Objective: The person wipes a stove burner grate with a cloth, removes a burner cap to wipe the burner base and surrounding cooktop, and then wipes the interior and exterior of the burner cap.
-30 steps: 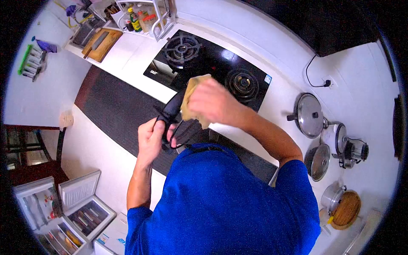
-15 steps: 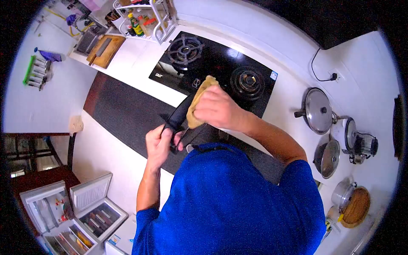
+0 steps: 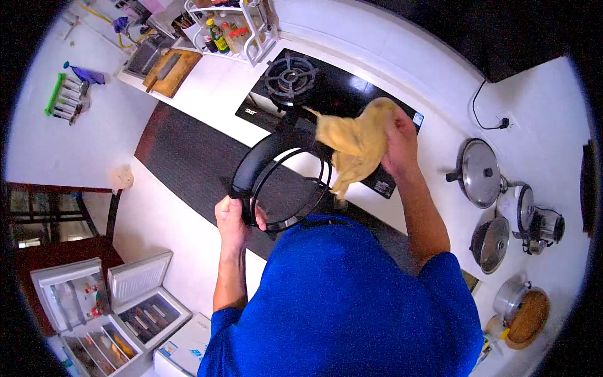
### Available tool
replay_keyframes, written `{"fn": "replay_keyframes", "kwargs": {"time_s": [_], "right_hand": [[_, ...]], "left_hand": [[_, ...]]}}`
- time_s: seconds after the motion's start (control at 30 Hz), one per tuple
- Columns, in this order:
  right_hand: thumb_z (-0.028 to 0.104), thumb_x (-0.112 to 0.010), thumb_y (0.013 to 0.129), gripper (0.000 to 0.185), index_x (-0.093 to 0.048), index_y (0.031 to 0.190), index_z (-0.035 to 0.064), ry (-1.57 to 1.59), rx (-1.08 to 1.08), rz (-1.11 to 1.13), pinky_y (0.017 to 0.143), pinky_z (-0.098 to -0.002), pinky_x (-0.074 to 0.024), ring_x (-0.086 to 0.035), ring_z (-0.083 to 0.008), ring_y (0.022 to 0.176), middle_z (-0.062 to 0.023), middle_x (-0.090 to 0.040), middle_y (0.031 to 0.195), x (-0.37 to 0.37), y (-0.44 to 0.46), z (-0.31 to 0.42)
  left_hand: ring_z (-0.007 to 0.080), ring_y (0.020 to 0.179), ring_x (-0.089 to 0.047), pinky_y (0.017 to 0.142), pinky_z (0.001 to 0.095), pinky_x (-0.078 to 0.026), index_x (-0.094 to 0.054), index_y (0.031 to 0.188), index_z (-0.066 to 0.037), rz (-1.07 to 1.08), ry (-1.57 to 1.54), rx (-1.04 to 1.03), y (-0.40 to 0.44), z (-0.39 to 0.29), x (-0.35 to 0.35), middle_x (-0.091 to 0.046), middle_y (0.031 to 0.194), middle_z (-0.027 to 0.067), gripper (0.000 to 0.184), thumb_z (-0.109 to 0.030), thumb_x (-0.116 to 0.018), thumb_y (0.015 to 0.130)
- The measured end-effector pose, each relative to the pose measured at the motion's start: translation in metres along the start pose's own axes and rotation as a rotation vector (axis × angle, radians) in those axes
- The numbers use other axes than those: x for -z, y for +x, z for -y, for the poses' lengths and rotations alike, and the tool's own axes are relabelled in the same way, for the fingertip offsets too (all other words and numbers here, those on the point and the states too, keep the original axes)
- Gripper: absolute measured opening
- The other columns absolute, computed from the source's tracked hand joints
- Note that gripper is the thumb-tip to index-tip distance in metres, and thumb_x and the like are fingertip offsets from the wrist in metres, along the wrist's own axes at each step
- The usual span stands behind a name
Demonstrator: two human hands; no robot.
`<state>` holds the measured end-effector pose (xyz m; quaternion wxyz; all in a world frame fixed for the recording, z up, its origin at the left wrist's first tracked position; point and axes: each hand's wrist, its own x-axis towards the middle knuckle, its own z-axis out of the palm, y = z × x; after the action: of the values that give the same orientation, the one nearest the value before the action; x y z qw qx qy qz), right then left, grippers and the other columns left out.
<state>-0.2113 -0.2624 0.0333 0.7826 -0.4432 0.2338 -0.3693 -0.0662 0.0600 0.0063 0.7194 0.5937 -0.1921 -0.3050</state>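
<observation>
My left hand [image 3: 233, 221] is closed around the lower end of a black ring-shaped frame [image 3: 252, 162]. The frame has a broad curved band on one side and thinner hoops, and is tilted up over the counter; its exact kind I cannot make out. In my right hand [image 3: 402, 143] a yellow cloth [image 3: 359, 141] is pinched, hanging loosely to the right of the frame. Behind both lies a black gas stove [image 3: 339, 81], its left burner [image 3: 290, 75] in sight. The cloth and my right hand hide the right burner.
A chopping board [image 3: 182, 74] with a knife and a white bottle rack [image 3: 254, 47] stand at the back left. Lidded pans [image 3: 480, 173] line the right side. At lower left, a fridge [image 3: 151, 317] has its doors open.
My right hand has moved right, taking the cloth off the frame, and the cloth now hangs spread out. The frame has turned so its ring shape shows more fully.
</observation>
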Motion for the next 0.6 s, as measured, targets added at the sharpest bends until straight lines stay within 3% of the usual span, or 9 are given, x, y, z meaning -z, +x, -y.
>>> {"fn": "replay_keyframes", "kwargs": {"time_s": [0.03, 0.13, 0.2, 0.33, 0.4, 0.43, 0.47, 0.53, 0.6], "right_hand": [[0.013, -0.062, 0.095, 0.024, -0.066, 0.115, 0.0006, -0.267, 0.028, 0.048, 0.081, -0.0319, -0.0552, -0.067, -0.0153, 0.09, -0.0072, -0.07, 0.103, 0.004, 0.003, -0.003], [0.015, -0.066, 0.093, 0.025, -0.066, 0.112, 0.0003, -0.515, 0.124, 0.126, 0.079, -0.0329, -0.0538, -0.065, -0.0157, 0.089, -0.0078, -0.068, 0.101, -0.021, -0.003, -0.014], [0.015, -0.069, 0.09, 0.025, -0.064, 0.109, -0.0001, -0.706, 0.437, 0.306, 0.078, -0.0346, -0.0521, -0.064, -0.0186, 0.088, -0.0085, -0.065, 0.098, -0.033, -0.003, -0.035], [0.015, -0.072, 0.088, 0.026, -0.058, 0.102, -0.0011, -0.871, 0.447, 0.219, 0.075, -0.0375, -0.0508, -0.064, -0.0218, 0.084, -0.0137, -0.061, 0.093, -0.05, -0.019, -0.051], [0.015, -0.073, 0.088, 0.023, -0.06, 0.099, -0.0007, -0.678, 0.309, 0.26, 0.072, -0.035, -0.0508, -0.063, -0.018, 0.081, -0.0107, -0.062, 0.086, -0.038, -0.025, -0.063], [0.014, -0.072, 0.089, 0.019, -0.062, 0.098, 0.0, -0.762, 0.051, 0.343, 0.07, -0.0307, -0.0511, -0.062, -0.0126, 0.078, -0.0081, -0.063, 0.083, -0.023, -0.026, -0.066], [0.012, -0.07, 0.09, 0.017, -0.065, 0.1, 0.0, -0.755, 0.195, 0.421, 0.068, -0.0273, -0.0512, -0.061, -0.0081, 0.076, -0.0056, -0.067, 0.088, -0.009, -0.021, -0.076], [0.011, -0.066, 0.094, 0.017, -0.065, 0.107, 0.0005, -0.752, 0.009, 0.39, 0.073, -0.0259, -0.0502, -0.058, -0.0061, 0.08, -0.0004, -0.065, 0.091, -0.007, -0.014, -0.052], [0.013, -0.062, 0.097, 0.019, -0.065, 0.111, 0.0005, -0.579, -0.024, 0.279, 0.074, -0.0263, -0.0522, -0.061, -0.0077, 0.081, -0.0014, -0.067, 0.095, -0.007, 0.0, -0.047]], "left_hand": [[0.0208, 0.044, -0.056, 0.05, 0.0348, -0.049, -0.057, 0.08, -0.001, -0.01, -0.026, -0.002, 0.001, 0.001, -0.001, -0.057, 0.057, 0.0102, 0.056, -0.053, -0.051, 0.1], [0.0209, 0.044, -0.057, 0.051, 0.0352, -0.05, -0.057, 0.085, 0.0, -0.001, -0.09, -0.01, 0.005, 0.0, -0.006, -0.058, 0.059, 0.0106, 0.054, -0.051, -0.049, 0.101], [0.021, 0.045, -0.058, 0.051, 0.0354, -0.051, -0.058, 0.088, 0.001, 0.002, -0.131, -0.015, 0.005, -0.001, -0.013, -0.059, 0.06, 0.0115, 0.053, -0.049, -0.047, 0.103], [0.0202, 0.044, -0.053, 0.052, 0.0361, -0.049, -0.058, 0.089, -0.001, -0.107, -0.344, 0.038, 0.008, -0.003, -0.017, -0.054, 0.056, 0.0072, 0.054, -0.051, -0.045, 0.103], [0.0199, 0.044, -0.051, 0.052, 0.0362, -0.048, -0.058, 0.089, -0.002, -0.166, -0.384, 0.005, 0.014, -0.008, -0.003, -0.052, 0.055, 0.0059, 0.053, -0.051, -0.045, 0.103], [0.0198, 0.043, -0.051, 0.053, 0.0365, -0.048, -0.059, 0.089, -0.003, -0.182, -0.396, -0.021, 0.015, -0.01, 0.006, -0.052, 0.055, 0.0056, 0.053, -0.051, -0.044, 0.103], [0.0198, 0.043, -0.05, 0.053, 0.0368, -0.048, -0.059, 0.088, -0.003, -0.197, -0.412, -0.045, 0.016, -0.01, 0.013, -0.052, 0.055, 0.0053, 0.052, -0.051, -0.044, 0.103], [0.018, 0.041, -0.047, 0.051, 0.0351, -0.045, -0.06, 0.088, -0.004, -0.229, -0.43, -0.042, 0.015, -0.009, 0.023, -0.05, 0.053, 0.0035, 0.052, -0.051, -0.044, 0.103], [0.0159, 0.039, -0.042, 0.05, 0.0331, -0.042, -0.062, 0.088, -0.006, -0.188, -0.56, 0.018, 0.013, -0.008, 0.031, -0.047, 0.05, 0.0016, 0.052, -0.051, -0.043, 0.103]]}}
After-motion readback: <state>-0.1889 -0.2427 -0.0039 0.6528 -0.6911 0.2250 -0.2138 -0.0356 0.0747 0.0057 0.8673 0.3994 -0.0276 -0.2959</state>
